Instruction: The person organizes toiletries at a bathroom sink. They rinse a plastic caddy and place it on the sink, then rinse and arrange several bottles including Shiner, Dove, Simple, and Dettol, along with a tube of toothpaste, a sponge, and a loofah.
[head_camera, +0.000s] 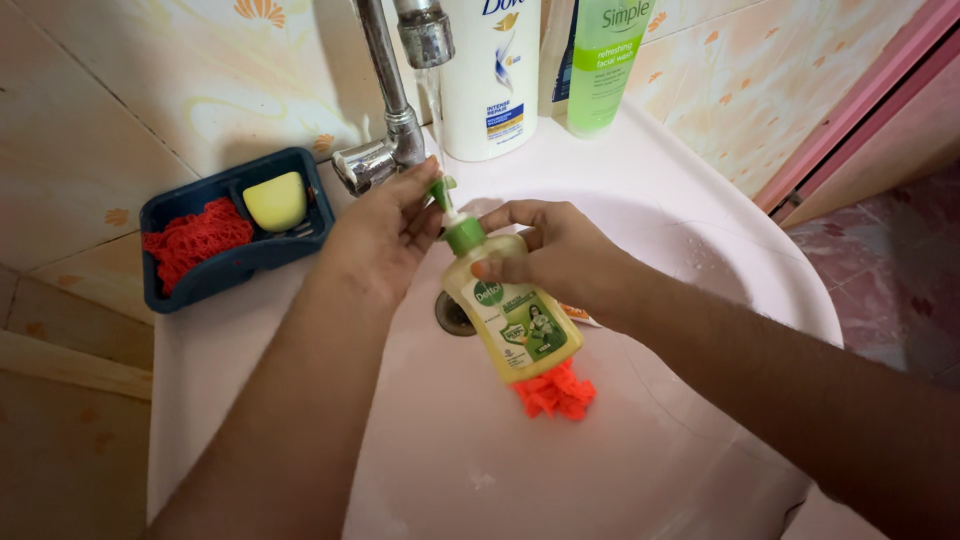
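Both hands on the yellow pump bottle (512, 322) over the sink (700, 260): right hand (555, 250) wrapped round its neck, left hand (385, 235) pressing the pump, palm hidden. Orange scrubber (556, 392) half covered.

Three bottles are in view: one yellow-green pump bottle (510, 315), one white bottle (492, 75) and one green tube-like bottle (603, 60). There is one tap (395, 110), one pink sink (640, 440), and one blue tray (232, 262) holding one yellow soap bar (275, 200) and one red mesh scrubber (195, 240). One orange scrubber (556, 393) lies in the sink. Two hands show.
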